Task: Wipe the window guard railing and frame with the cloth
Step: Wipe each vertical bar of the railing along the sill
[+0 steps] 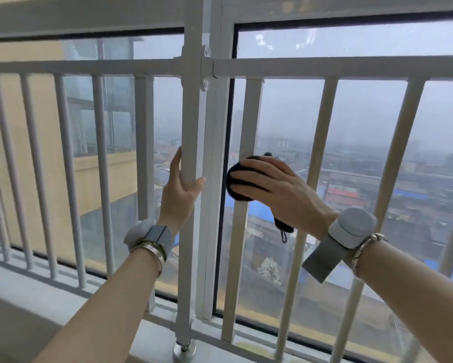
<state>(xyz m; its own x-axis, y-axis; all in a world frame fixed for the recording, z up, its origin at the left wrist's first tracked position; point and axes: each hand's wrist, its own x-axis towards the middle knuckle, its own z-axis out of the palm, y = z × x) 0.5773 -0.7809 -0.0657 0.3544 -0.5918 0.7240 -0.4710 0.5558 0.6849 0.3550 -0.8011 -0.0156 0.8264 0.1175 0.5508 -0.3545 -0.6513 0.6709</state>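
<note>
- Cloth [239, 183], dark and bunched, sits under the right hand [270, 187], pressed against a white upright bar [246, 127] of the window guard, about halfway up the bar's height.
- Right hand lies across the cloth with fingers stretched out and pointing to the person's left; the fingers look fairly straight and press the wad on the bar, though I cannot tell how the thumb lies behind it. A loose tail of cloth with a cord hangs down below the palm, near the wrist.
- Bar under the cloth runs straight up and down, so its long axis crosses the line of the fingers; judging from that, the coming stroke should travel up or down along the bar, not sideways.
- Bare bar shows both above and below the hand, up to the top rail [338, 66] and down to the bottom rail.
- Window frame [216, 153] stands just past the fingertips, to the left of the cloth, also upright and reachable by a short shift.
- Left hand [182, 187] grips the thick post [192, 127] just beyond the frame, thumb in front and fingers behind it, seemingly for steadying.
- Right hand is already on the work; the left is further from the cloth.
</note>
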